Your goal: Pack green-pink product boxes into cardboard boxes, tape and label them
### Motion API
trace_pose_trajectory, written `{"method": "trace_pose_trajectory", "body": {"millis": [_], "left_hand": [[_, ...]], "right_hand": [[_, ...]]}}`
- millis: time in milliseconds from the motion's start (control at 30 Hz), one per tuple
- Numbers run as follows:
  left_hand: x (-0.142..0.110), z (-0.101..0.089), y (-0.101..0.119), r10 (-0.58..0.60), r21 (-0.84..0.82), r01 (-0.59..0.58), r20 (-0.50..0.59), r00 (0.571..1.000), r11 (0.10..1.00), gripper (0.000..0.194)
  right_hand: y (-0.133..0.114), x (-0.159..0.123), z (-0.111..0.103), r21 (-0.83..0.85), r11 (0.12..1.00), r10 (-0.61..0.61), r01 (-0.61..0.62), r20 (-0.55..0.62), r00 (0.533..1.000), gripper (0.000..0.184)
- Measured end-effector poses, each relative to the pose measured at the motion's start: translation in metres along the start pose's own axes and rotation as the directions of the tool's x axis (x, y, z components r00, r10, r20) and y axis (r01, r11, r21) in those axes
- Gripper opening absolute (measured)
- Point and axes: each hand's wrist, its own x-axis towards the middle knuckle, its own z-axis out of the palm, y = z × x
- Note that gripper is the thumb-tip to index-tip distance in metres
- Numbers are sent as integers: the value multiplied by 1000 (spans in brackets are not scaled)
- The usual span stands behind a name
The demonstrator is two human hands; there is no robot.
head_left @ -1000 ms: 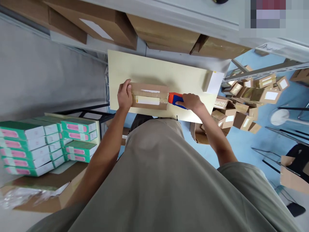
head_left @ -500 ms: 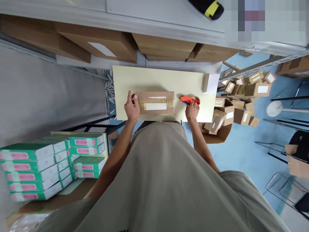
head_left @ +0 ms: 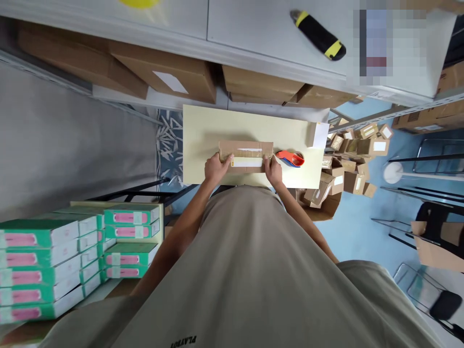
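A long cardboard box [head_left: 246, 149] with clear tape and a white label lies on the cream tabletop [head_left: 203, 125] in front of me. My left hand [head_left: 216, 167] grips its left end, thumb on top. At the right end, my right hand [head_left: 272, 170] holds the box in the same way, fingers over the edge. Just right of that hand, a red and blue tape dispenser [head_left: 291, 158] rests on its side on the tabletop, touched by neither hand.
A white box [head_left: 319, 135] stands at the tabletop's right end. Behind runs a shelf with large cartons [head_left: 170, 75] and a black and yellow utility knife [head_left: 319, 36] on top. Green and white boxes [head_left: 130, 217] are stacked at left. Cardboard boxes [head_left: 357, 181] pile on the blue floor at right.
My right hand has put down the tape dispenser and moved left onto the box's right end. My left hand, loosely open half a second ago, has closed on the left end.
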Motion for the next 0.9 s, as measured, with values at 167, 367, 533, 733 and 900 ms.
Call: {"method": "trace_pose_trajectory", "body": {"millis": [167,367,533,733,900], "left_hand": [[2,-22,-29,196,-223,-177,67,978,959,23],[5,-22,-42,142,-334,-167,-96,985,928,17],[11,-2,-41,-16,-415,12,-7,1000,910,40],[-7,3,-47,-127,-420,62,-127,984,905,40],[-22,0,-34,-169,-382,49,-288,942,923,18]], "right_hand": [[8,-8,-20,68,984,-166,164,10,986,61],[8,-5,-13,166,960,-215,226,-87,973,49],[15,14,11,181,971,-172,157,71,983,47],[66,16,0,-110,992,-80,68,-101,992,51],[121,26,-20,-278,944,128,-175,-180,975,51]]}}
